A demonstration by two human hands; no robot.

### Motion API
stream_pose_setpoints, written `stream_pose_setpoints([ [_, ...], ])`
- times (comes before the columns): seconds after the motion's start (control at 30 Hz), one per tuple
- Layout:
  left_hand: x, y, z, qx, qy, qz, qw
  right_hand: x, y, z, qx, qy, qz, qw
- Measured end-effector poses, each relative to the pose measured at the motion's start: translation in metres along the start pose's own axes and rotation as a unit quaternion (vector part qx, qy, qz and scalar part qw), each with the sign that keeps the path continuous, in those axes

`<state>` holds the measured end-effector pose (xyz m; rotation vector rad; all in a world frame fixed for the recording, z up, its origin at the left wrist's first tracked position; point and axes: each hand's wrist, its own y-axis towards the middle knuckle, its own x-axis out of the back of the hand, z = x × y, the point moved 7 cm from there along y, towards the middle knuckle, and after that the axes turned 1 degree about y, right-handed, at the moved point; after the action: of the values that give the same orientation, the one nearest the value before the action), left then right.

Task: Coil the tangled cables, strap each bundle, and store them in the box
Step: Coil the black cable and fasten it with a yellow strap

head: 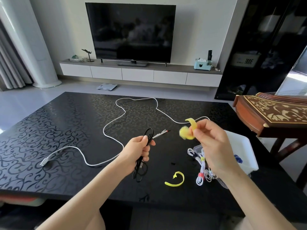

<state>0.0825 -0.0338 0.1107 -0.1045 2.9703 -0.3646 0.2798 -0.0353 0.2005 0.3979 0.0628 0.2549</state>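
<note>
1. Gripping the folded black cable (149, 133) in a closed left hand (141, 152) at frame centre, a person holds its loops together, apparently for strapping.
2. At centre right, the right hand (211, 143) pinches a curled yellow strap (191, 130), likely readying it to wrap.
3. A white cable (103, 130) sprawls uncoiled across the table (49, 130); strapped white bundles (201, 171) lie beside the white box (245, 146), lower right.

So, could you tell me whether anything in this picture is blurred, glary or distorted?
Head view: the yellow strap pinched by the right hand is motion-blurred; the glossy table shows pale glare at its left edge; the wide lens bows the white column; the black cable in the left hand is sharp.
</note>
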Motion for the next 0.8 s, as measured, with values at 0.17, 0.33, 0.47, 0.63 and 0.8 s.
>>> stream_pose_setpoints([
  [0.17,-0.012,-0.003,-0.008,-0.072,0.042,-0.011,0.996,-0.018,-0.018,-0.034,-0.084,-0.01,-0.014,0.996],
  [0.33,-0.038,-0.01,-0.009,-0.134,0.115,0.035,0.984,-0.046,-0.023,-0.052,-0.121,0.025,-0.047,0.991],
  [0.47,-0.053,-0.017,-0.007,-0.167,0.148,0.082,0.971,-0.051,-0.024,-0.061,-0.143,0.068,-0.098,0.982],
  [0.63,-0.055,-0.02,-0.008,-0.171,0.16,0.106,0.966,-0.048,-0.031,-0.063,-0.12,0.091,-0.116,0.982],
  [0.8,-0.06,-0.023,-0.013,-0.19,0.111,0.053,0.974,-0.042,-0.031,-0.059,-0.082,0.082,-0.146,0.982],
])
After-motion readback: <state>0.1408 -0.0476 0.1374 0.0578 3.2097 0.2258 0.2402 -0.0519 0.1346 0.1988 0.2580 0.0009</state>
